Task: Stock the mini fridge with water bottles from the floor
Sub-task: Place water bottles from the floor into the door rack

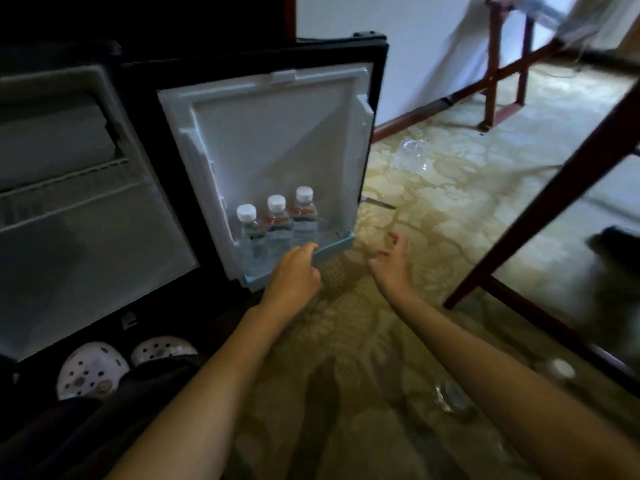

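While three water bottles (277,223) stand in the door shelf (332,245), left hand (294,268) loosely curled just below, right hand (391,258) spread, empty

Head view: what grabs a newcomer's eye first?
The open white-lined mini fridge door at centre, with three clear white-capped water bottles upright in its pale blue bottom door shelf. The left hand is at that shelf's front edge; the empty right hand hovers open over the patterned carpet.

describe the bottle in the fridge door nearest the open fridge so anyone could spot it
Find the open fridge door and its blue bottom shelf. Three white-capped bottles stand there; the one meant is the leftmost bottle, whose cap sits lowest in the picture.
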`<state>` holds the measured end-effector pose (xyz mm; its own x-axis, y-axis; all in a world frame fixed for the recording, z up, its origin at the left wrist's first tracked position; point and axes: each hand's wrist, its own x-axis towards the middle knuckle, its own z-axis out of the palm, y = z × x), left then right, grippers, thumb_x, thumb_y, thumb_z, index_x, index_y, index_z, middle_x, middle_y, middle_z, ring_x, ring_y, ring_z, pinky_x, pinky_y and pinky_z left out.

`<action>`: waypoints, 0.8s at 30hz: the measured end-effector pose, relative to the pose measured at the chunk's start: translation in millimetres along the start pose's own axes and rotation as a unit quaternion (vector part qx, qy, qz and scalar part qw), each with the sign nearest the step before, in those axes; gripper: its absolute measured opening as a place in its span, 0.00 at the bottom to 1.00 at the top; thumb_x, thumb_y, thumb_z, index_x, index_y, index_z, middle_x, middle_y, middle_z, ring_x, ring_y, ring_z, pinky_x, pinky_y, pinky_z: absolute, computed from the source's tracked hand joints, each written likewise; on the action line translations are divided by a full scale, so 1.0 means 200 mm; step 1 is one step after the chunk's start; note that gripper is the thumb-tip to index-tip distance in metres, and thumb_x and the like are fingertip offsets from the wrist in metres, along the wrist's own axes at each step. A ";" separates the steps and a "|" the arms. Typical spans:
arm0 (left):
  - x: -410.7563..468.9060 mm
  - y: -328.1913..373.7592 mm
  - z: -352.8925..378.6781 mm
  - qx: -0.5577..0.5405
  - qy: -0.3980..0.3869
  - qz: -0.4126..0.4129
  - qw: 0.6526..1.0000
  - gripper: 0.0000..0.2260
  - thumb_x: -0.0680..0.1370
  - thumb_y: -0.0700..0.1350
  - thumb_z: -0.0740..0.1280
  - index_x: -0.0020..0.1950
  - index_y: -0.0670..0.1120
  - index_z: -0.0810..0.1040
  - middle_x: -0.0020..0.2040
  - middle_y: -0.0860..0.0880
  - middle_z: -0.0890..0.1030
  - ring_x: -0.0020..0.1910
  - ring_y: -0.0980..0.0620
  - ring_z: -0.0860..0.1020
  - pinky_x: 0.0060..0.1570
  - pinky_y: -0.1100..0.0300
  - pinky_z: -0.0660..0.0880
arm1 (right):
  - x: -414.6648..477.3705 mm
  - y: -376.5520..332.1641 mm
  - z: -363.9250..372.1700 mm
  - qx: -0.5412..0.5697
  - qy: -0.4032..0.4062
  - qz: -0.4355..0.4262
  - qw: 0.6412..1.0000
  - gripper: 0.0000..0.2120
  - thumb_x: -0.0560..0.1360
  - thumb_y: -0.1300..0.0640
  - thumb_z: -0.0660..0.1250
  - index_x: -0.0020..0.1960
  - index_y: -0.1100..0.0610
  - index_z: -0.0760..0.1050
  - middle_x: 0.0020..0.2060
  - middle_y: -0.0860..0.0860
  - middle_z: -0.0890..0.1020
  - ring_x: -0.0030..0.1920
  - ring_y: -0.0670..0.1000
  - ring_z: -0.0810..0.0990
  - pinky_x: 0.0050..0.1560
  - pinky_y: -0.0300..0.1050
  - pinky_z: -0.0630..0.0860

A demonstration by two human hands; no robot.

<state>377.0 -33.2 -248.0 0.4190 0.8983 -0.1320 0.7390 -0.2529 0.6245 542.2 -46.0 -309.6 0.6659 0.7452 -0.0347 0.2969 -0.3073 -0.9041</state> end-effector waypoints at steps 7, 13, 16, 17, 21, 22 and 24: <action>-0.46 0.27 0.40 -0.100 -0.066 -0.020 0.993 0.15 0.77 0.37 0.59 0.63 0.41 0.75 0.60 0.41 0.79 0.60 0.43 0.75 0.60 0.54 0.73 | -0.63 0.36 -0.58 0.037 0.076 0.060 0.995 0.24 0.69 0.72 0.65 0.63 0.62 0.66 0.62 0.58 0.71 0.48 0.50 0.76 0.37 0.30 0.72; -0.87 0.32 0.82 -0.075 -0.226 -0.033 0.971 0.13 0.77 0.36 0.60 0.60 0.35 0.75 0.59 0.36 0.78 0.59 0.40 0.76 0.56 0.55 0.73 | -1.16 0.74 -0.85 -0.018 0.049 0.154 0.987 0.21 0.70 0.69 0.66 0.61 0.60 0.67 0.54 0.56 0.74 0.47 0.51 0.78 0.47 0.47 0.78; -1.01 0.35 0.93 -0.009 -0.290 0.001 0.957 0.12 0.77 0.39 0.61 0.58 0.38 0.76 0.60 0.37 0.78 0.59 0.41 0.76 0.57 0.54 0.73 | -1.33 0.91 -0.88 -0.103 -0.006 0.185 0.977 0.20 0.69 0.67 0.67 0.60 0.62 0.69 0.57 0.58 0.74 0.48 0.51 0.76 0.49 0.46 0.74; -1.04 0.36 0.95 0.010 -0.300 0.008 0.954 0.11 0.77 0.39 0.61 0.56 0.39 0.77 0.59 0.37 0.78 0.58 0.42 0.77 0.56 0.55 0.73 | -1.37 0.96 -0.88 -0.139 -0.037 0.193 0.971 0.21 0.69 0.65 0.67 0.61 0.61 0.69 0.60 0.59 0.73 0.51 0.53 0.76 0.52 0.47 0.72; -1.10 0.33 0.99 0.083 -0.310 0.028 0.947 0.14 0.77 0.38 0.60 0.61 0.37 0.74 0.63 0.38 0.75 0.62 0.43 0.74 0.57 0.57 0.70 | -1.46 1.09 -0.87 -0.229 -0.105 0.194 0.948 0.24 0.71 0.57 0.69 0.64 0.59 0.70 0.63 0.57 0.74 0.63 0.56 0.72 0.60 0.48 0.69; -1.10 0.31 0.99 0.096 -0.311 0.030 0.945 0.15 0.78 0.38 0.60 0.63 0.36 0.74 0.65 0.38 0.75 0.63 0.43 0.73 0.58 0.57 0.69 | -1.47 1.10 -0.86 -0.236 -0.113 0.188 0.947 0.24 0.70 0.56 0.70 0.64 0.59 0.70 0.63 0.57 0.74 0.63 0.57 0.72 0.60 0.48 0.69; -1.10 0.28 0.98 0.121 -0.313 0.028 0.941 0.15 0.78 0.39 0.60 0.63 0.36 0.73 0.66 0.38 0.74 0.65 0.42 0.72 0.59 0.57 0.69 | -1.49 1.13 -0.84 -0.257 -0.135 0.185 0.939 0.24 0.71 0.55 0.69 0.65 0.59 0.69 0.64 0.58 0.72 0.64 0.57 0.71 0.61 0.48 0.69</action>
<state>430.3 -315.1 -334.5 0.6342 0.5116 -0.5796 0.7729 -0.4368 0.4602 525.4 -436.4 -431.7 0.6110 0.6323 -0.4764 0.4163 -0.7685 -0.4860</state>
